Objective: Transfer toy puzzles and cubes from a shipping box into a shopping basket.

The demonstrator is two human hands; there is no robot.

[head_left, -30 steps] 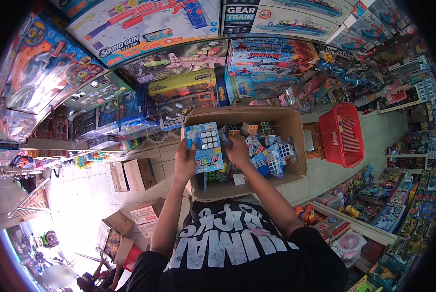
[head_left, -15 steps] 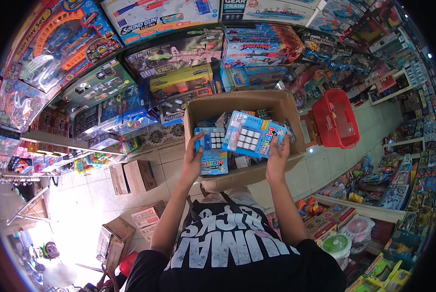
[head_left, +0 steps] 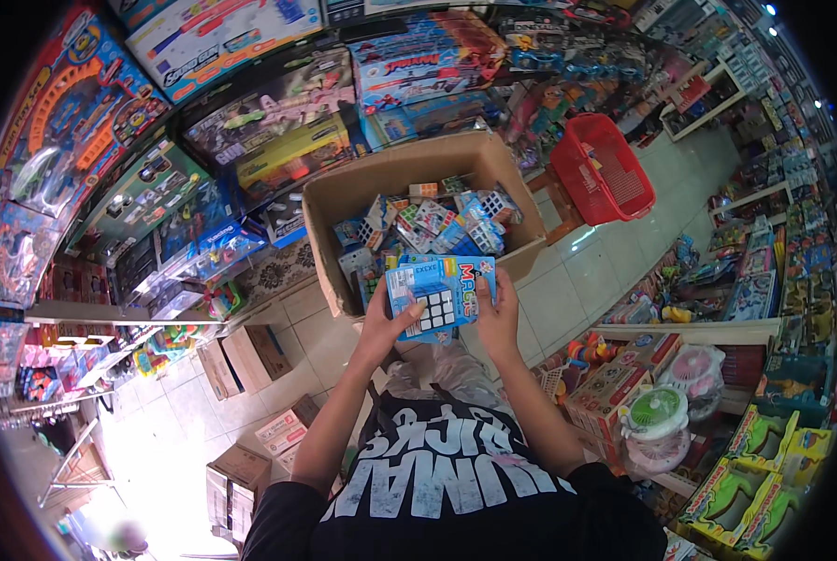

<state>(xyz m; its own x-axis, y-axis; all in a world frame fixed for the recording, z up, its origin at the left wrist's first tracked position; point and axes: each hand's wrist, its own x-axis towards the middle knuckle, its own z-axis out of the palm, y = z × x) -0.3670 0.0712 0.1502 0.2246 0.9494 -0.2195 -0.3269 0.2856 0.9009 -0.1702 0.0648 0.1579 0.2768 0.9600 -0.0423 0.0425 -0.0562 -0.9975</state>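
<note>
Two or more blue cards, each a packaged puzzle cube (head_left: 434, 307), lie stacked one over the other at the near edge of a cardboard box (head_left: 321, 220). My left hand (head_left: 381, 325) grips their left side, its thumb across the front of the top pack beside the white-faced cube. My right hand (head_left: 499, 318) is closed on the right edge of the same stack. Inside the box, several more packaged puzzle cubes (head_left: 435, 217) lie in a jumble, some in clear wrapping.
A red plastic basket (head_left: 615, 182) stands right of the box. Shelves of boxed toys (head_left: 288, 103) rise beyond it. Small cartons (head_left: 255, 355) sit on the tiled floor at left. Fans in clear bags (head_left: 655, 416) and other toys line the right side.
The packs, held apart half a second ago, are now stacked together and closer to my body. More of the box's contents shows. My view has shifted to the right.
</note>
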